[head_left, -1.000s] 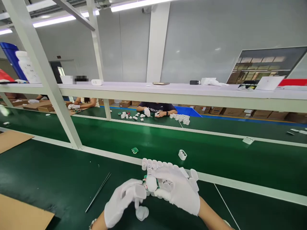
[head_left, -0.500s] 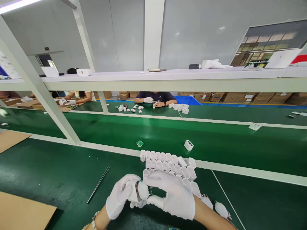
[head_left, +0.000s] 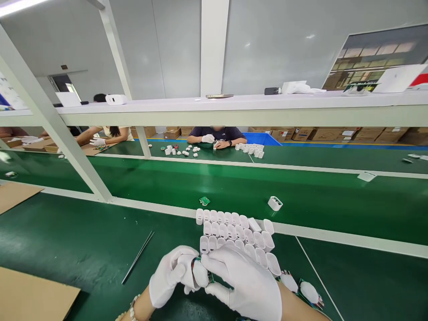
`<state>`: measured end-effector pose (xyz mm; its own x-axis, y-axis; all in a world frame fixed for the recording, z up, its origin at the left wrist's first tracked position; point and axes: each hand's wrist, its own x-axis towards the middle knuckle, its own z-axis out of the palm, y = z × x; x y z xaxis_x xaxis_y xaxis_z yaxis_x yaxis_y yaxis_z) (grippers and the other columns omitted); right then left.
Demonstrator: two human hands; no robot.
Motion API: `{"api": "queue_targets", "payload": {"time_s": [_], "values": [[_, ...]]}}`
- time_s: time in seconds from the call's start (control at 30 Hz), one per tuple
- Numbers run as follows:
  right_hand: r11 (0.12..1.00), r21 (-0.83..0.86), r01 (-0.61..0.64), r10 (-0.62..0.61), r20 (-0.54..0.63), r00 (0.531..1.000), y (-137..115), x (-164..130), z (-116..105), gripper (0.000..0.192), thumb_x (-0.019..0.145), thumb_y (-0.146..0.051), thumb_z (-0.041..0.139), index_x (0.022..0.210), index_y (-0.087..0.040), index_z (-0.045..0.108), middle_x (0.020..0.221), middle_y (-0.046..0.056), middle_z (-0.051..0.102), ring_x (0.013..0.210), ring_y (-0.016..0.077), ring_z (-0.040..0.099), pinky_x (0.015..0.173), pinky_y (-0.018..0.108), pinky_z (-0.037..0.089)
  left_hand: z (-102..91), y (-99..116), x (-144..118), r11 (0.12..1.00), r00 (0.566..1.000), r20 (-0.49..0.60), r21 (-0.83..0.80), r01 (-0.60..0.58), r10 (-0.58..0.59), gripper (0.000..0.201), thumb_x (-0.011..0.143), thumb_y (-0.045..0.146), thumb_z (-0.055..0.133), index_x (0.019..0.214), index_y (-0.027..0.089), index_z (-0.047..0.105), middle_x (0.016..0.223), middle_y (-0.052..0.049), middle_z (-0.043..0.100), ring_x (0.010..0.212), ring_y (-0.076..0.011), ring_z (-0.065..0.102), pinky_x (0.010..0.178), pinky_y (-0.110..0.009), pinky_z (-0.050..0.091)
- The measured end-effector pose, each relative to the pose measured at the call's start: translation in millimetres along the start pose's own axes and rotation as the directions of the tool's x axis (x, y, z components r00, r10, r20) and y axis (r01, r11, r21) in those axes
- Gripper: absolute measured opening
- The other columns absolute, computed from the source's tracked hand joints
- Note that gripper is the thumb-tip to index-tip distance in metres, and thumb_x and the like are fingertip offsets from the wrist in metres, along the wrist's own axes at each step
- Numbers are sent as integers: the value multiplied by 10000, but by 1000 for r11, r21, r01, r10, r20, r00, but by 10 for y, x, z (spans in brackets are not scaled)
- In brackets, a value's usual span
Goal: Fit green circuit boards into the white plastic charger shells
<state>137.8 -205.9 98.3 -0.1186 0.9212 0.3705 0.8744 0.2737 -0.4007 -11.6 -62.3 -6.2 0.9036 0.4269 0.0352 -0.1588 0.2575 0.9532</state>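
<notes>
Near edge, centre: both gloved hands meet over the green worktop (head_left: pixel 83 240). The left hand (head_left: pixel 172 276) has its grip closed round a small white charger shell (head_left: pixel 199 273); the right hand (head_left: pixel 245 281) comes in from the right, thumb and forefinger pinched onto the same piece, where a green board edge (head_left: pixel 210 277) shows between the two grips. The piece sits between the hands, a little nearer the left palm. Its long axis looks to run roughly left to right, rounded end toward the right hand; the gloves hide the rest, so which way it points is uncertain.

Just beyond the fingers: rows of white housings (head_left: pixel 236 234), open ends up, touching side by side. To the left, a thin metal rod (head_left: pixel 137 257) lying diagonally.

Farther: a loose circuit board (head_left: pixel 204 201) and a single housing (head_left: pixel 274 203) on the belt. Far side: a co-worker's hands (head_left: pixel 214 141).
</notes>
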Motion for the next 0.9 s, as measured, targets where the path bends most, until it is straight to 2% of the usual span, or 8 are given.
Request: {"api": "queue_targets", "payload": {"time_s": [0.3, 0.43, 0.5, 0.57, 0.63, 0.73, 0.8, 0.9], "values": [[984, -107, -146, 167, 226, 960, -22, 28, 122, 171, 786, -272, 744, 762, -193, 594, 708, -27, 601, 622, 139, 510, 566, 260, 327, 18, -36, -12, 1000, 1000, 9, 21, -14, 14, 531, 750, 605, 686, 1002, 139, 639, 709, -21, 621, 453, -90, 555, 417, -169, 452], [941, 29, -337, 333, 90, 939, 31, 82, 195, 454, 578, -443, 877, 897, -210, 653, 877, 23, 627, 805, 224, 570, 718, 328, 423, 75, 17, -28, 999, 997, 64, 12, -43, 42, 492, 841, 618, 563, 1034, 167, 605, 759, -24, 614, 450, -79, 530, 402, -174, 430], [834, 288, -472, 472, 72, 878, 73, 90, 207, 688, 498, -394, 911, 1102, -224, 630, 1120, 68, 595, 983, 268, 562, 842, 375, 452, 107, 42, -26, 989, 989, 113, 109, -104, 92, 493, 784, 583, 661, 1060, 181, 593, 901, -58, 634, 612, -125, 598, 536, -227, 511], [645, 542, -539, 512, 217, 831, 125, 92, 241, 851, 513, -355, 889, 1276, -207, 542, 1278, 100, 524, 1125, 283, 524, 963, 403, 428, 133, 32, -18, 958, 985, 139, 250, -137, 104, 639, 598, 443, 850, 1115, 191, 572, 1068, -88, 618, 865, -206, 623, 782, -330, 541], [405, 715, -570, 414, 413, 811, 170, 90, 318, 962, 510, -338, 874, 1366, -182, 463, 1265, 98, 549, 1169, 275, 523, 1032, 407, 395, 149, -18, -7, 907, 994, 105, 414, -80, 40, 705, 489, 289, 881, 1116, 185, 576, 1081, -95, 621, 971, -266, 603, 917, -420, 495], [113, 801, -588, 316, 532, 785, 190, 84, 488, 1076, 421, -303, 902, 1384, -171, 442, 1141, 57, 632, 1130, 262, 568, 1059, 394, 386, 146, -118, 6, 793, 996, 45, 608, 36, -80, 448, 554, 273, 789, 959, 168, 627, 930, -87, 667, 851, -276, 627, 859, -466, 518], [58, 804, -592, 370, 534, 760, 175, 77, 572, 1088, 410, -298, 906, 1385, -167, 442, 1122, 51, 646, 1130, 265, 571, 1065, 395, 381, 136, -159, 13, 772, 996, 51, 635, 29, -79, 386, 570, 329, 765, 891, 164, 628, 862, -85, 680, 770, -270, 627, 791, -460, 540], [140, 786, -602, 413, 506, 757, 158, 74, 571, 1113, 446, -333, 899, 1421, -124, 403, 1164, 91, 635, 1162, 287, 554, 1061, 402, 390, 137, -147, 22, 827, 995, 95, 560, -45, -10, 392, 603, 365, 731, 916, 157, 620, 877, -100, 696, 787, -276, 637, 760, -421, 549]]}}
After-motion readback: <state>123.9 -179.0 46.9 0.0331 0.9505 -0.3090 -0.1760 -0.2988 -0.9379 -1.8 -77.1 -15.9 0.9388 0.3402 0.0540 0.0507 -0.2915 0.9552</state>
